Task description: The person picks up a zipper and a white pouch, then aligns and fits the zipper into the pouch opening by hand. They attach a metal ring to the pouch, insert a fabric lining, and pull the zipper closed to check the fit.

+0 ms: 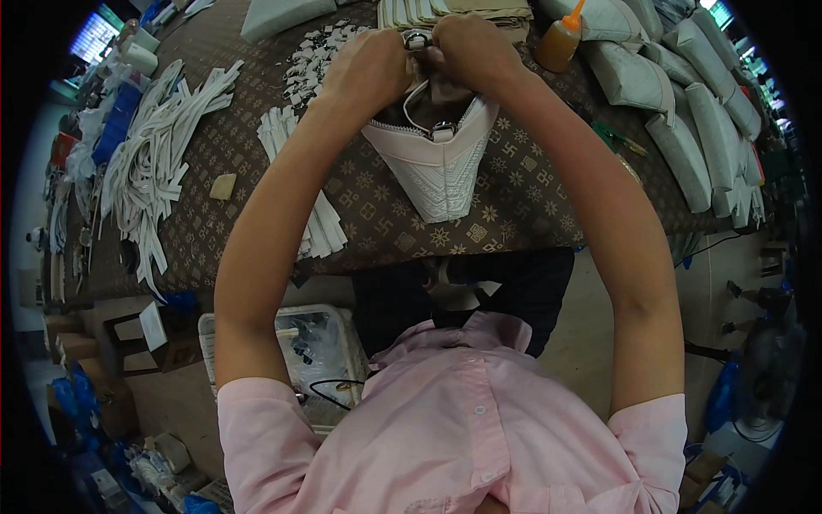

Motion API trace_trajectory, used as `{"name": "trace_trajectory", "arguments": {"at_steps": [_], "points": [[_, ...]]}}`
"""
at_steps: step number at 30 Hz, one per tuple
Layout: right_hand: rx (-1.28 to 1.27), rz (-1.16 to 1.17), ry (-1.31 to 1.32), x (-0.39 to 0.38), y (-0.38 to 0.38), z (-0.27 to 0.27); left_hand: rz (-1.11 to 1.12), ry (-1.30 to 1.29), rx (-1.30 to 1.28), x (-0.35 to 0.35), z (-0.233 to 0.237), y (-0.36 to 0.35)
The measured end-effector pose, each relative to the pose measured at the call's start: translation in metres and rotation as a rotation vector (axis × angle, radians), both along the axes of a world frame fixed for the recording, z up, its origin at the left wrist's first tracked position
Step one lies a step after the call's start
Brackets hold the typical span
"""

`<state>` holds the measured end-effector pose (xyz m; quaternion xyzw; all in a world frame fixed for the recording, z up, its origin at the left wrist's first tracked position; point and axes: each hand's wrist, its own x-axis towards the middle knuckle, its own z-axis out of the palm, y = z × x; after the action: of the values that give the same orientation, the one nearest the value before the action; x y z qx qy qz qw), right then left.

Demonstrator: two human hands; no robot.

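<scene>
A white bag (pixel 441 167) with an embossed front and an open zipper stands tilted on the brown patterned table (pixel 368 214). My left hand (pixel 370 68) and my right hand (pixel 469 50) are both closed on the bag's top edge, close together, next to a small metal ring (pixel 417 38). Brown lining shows inside the open mouth. The fingertips are hidden in the fabric.
White strips (pixel 158 158) lie piled at the left, and another stack (pixel 312 214) lies under my left forearm. Small white pieces (pixel 312 60) are scattered behind. An orange glue bottle (pixel 561 38) and wrapped white bundles (pixel 693 128) sit at the right. A plastic crate (pixel 317 351) stands on the floor.
</scene>
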<state>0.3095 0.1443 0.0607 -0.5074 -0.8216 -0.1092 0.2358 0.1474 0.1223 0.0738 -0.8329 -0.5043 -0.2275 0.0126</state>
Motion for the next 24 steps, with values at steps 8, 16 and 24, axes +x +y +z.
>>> {"name": "trace_trajectory", "arguments": {"at_steps": [8, 16, 24], "points": [[0.027, -0.02, -0.013, -0.001, -0.002, 0.001, 0.057, 0.049, 0.002, 0.003, 0.005, -0.005], [-0.057, -0.095, 0.031, -0.01, -0.014, 0.011, 0.017, 0.006, 0.082, 0.002, -0.003, -0.002], [-0.223, -0.157, 0.144, -0.029, -0.003, 0.005, -0.127, -0.127, 0.343, -0.001, -0.005, 0.002]]}}
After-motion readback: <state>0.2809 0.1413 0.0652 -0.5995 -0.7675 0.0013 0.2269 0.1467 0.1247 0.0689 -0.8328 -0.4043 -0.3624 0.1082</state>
